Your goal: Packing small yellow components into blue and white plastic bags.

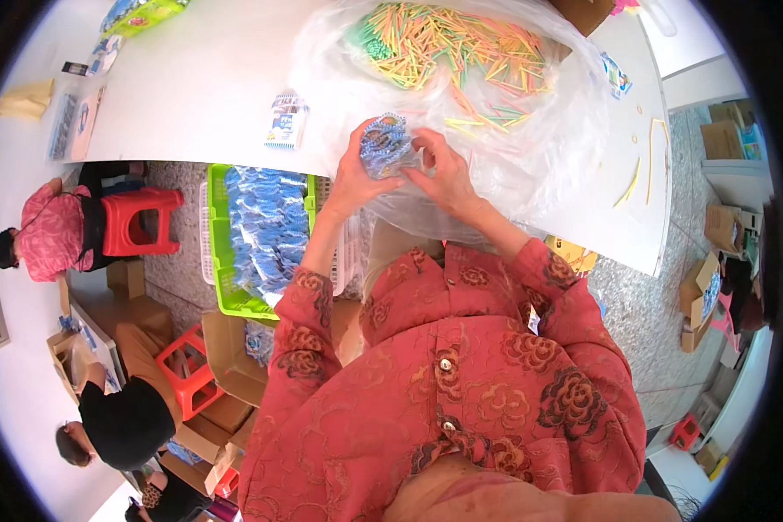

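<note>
A small blue-and-white patterned packet (386, 146) is held upright just above the near edge of the white table. My left hand (353, 174) is wrapped round its left side, thumb along the bottom. On its other side my right hand (448, 178) has curled fingers, with thumb and forefinger pinching at the packet's right edge. Beyond the hands, a heap of thin yellow, green, pink and orange sticks (452, 48) lies on a sheet of clear plastic (548, 165). Left of the packet, a flat blue-and-white pack (286, 122) rests on the table.
Below the table edge, a green basket (222, 261) is filled with blue packets (268, 226). Loose sticks (632, 183) lie at the table's right side. Cardboard boxes (235, 361) and red stools (143, 222) stand on the floor at left, where other people (130, 422) sit.
</note>
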A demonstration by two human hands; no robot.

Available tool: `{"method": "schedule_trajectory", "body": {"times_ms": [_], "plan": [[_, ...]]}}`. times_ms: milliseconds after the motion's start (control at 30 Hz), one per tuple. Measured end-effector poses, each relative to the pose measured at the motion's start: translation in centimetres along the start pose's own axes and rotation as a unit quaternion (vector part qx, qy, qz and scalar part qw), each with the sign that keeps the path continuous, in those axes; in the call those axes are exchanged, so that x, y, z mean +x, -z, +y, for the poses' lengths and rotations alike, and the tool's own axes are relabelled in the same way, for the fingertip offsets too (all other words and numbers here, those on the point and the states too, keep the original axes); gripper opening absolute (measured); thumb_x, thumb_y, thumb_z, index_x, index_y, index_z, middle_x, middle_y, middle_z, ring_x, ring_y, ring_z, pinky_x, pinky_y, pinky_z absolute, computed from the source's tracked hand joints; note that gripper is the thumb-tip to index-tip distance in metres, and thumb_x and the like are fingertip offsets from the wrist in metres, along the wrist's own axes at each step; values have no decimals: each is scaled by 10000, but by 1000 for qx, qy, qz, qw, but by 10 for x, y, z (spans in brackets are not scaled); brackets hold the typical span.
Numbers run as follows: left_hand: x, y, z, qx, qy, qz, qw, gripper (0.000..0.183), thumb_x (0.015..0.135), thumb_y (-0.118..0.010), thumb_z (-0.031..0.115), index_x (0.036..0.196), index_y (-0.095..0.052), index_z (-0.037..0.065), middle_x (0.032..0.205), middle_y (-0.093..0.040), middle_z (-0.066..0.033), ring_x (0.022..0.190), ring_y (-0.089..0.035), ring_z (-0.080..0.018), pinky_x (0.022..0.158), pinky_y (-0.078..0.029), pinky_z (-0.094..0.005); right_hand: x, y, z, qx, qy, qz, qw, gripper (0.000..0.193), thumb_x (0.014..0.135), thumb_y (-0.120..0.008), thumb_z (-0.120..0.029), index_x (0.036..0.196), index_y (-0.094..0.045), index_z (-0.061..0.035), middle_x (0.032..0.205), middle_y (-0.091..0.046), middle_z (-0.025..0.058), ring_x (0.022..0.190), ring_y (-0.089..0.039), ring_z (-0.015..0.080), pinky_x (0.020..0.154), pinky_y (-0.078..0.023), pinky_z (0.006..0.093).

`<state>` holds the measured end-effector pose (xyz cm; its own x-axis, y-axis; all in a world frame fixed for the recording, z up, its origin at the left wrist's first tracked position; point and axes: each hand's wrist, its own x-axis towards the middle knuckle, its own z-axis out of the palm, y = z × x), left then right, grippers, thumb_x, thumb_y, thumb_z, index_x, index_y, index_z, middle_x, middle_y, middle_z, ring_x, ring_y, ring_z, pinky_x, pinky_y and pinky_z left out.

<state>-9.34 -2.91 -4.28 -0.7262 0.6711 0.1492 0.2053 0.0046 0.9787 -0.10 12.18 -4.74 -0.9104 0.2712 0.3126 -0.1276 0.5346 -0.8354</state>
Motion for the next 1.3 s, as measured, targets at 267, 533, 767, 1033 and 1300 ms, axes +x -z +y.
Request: {"method": "schedule_trajectory", "body": {"times_ms": [267,533,767,1033,1300], "plan": [[-6,5,-9,46,24,22,998,859,570,-778,112,1287,-310,46,1135,-542,-139,1054,-538,-227,890,-432,-328,24,10,-6,11,44,-88,995,794,620,-726,-66,1318,-346,-74,1130,-522,111,977,-539,229,870,-425,317],[-1,-1,1,134,18,60,989,601,595,-751,141,1118,-461,80,1018,-584,-127,950,-580,-290,803,-465,-354,38,22,-7,4,31,-160,987,594,624,-674,-11,1180,-465,-24,1103,-548,117,1040,-527,237,909,-402,317],[-4,1,7,108,-10,74,991,641,585,-759,136,1145,-451,84,1016,-578,-125,943,-576,-283,811,-462,-338,39,21,-8,-63,56,-168,982,636,603,-672,0,1195,-443,-31,1113,-520,123,1048,-509,268,920,-393,320],[-3,6,-6,113,28,60,991,609,613,-744,93,1146,-449,91,1003,-599,-90,926,-597,-200,810,-465,-311,43,14,-20,28,-4,-217,976,630,633,-699,-19,1205,-438,-41,1148,-519,123,1066,-519,230,908,-405,313],[2,2,15,98,-23,94,990,585,579,-741,109,1103,-480,100,925,-605,-91,882,-600,-227,770,-470,-321,52,24,-32,3,-3,-207,978,547,695,-698,-31,1188,-460,-23,1031,-589,77,963,-552,152,853,-430,288]]}}
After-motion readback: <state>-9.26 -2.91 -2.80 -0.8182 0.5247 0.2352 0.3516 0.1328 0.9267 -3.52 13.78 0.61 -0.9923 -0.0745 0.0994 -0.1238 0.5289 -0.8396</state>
